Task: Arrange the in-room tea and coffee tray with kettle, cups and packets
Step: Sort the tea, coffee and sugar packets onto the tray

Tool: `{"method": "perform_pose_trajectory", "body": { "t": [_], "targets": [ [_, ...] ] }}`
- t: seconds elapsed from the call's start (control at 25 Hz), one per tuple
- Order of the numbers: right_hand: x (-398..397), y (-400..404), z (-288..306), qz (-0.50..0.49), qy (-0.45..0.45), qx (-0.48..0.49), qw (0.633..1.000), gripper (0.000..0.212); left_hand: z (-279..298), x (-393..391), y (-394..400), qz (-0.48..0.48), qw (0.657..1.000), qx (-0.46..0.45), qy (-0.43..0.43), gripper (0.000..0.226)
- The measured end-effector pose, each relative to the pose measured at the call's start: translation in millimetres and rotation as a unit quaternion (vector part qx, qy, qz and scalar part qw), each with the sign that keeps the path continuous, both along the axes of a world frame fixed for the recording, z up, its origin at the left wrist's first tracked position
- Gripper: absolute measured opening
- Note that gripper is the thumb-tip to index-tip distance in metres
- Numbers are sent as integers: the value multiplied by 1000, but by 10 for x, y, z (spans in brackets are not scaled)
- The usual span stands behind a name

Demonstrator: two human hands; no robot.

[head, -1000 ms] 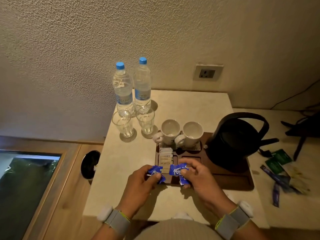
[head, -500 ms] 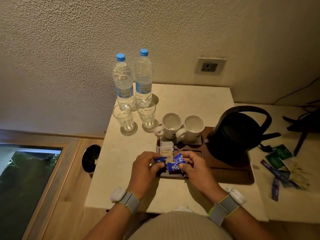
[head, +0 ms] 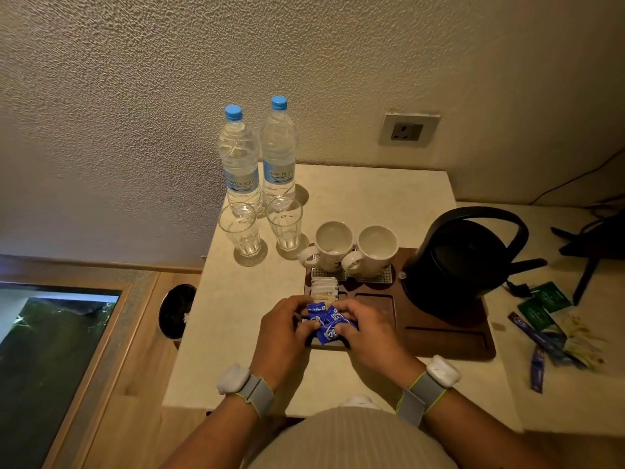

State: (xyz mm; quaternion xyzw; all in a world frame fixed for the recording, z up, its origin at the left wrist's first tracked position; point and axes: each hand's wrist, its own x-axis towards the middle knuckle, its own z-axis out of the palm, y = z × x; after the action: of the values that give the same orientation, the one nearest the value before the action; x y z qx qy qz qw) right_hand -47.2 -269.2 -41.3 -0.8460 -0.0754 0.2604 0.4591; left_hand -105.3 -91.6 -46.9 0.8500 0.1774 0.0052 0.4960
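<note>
Beige counter (head: 372,198): bottles (head: 240,164), glasses (head: 241,231), kettle (head: 456,262) around tray (head: 449,336).

Two water bottles (head: 257,164), two glasses (head: 241,231), wall socket (head: 407,131).

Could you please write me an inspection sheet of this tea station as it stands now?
Surface: cream countertop, wooden tray on it.
Job's things: black kettle and two white cups on the tray; pale packets in its left compartment; blue packets held over that end.
Clutter: green and blue sachets loose right of the tray.
Hands: left hand and right hand both grip blue packets.
Cables: dark cord along the wall.
Surroundings: two water bottles, two glasses, wall socket, waste bin.
</note>
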Motion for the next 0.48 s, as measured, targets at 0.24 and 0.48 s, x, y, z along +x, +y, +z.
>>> {"method": "perform_pose_trajectory", "body": {
  "t": [0.24, 0.48],
  "targets": [
    [58, -41, 4, 15, 20, 16, 1000, 37, -17, -38, -12, 39, 999, -6, 1, 35],
    [92, -251, 191, -20, 29, 74, 997, 40, 214, -140, -69, -37, 993, 8, -113, 31]
  ]
}}
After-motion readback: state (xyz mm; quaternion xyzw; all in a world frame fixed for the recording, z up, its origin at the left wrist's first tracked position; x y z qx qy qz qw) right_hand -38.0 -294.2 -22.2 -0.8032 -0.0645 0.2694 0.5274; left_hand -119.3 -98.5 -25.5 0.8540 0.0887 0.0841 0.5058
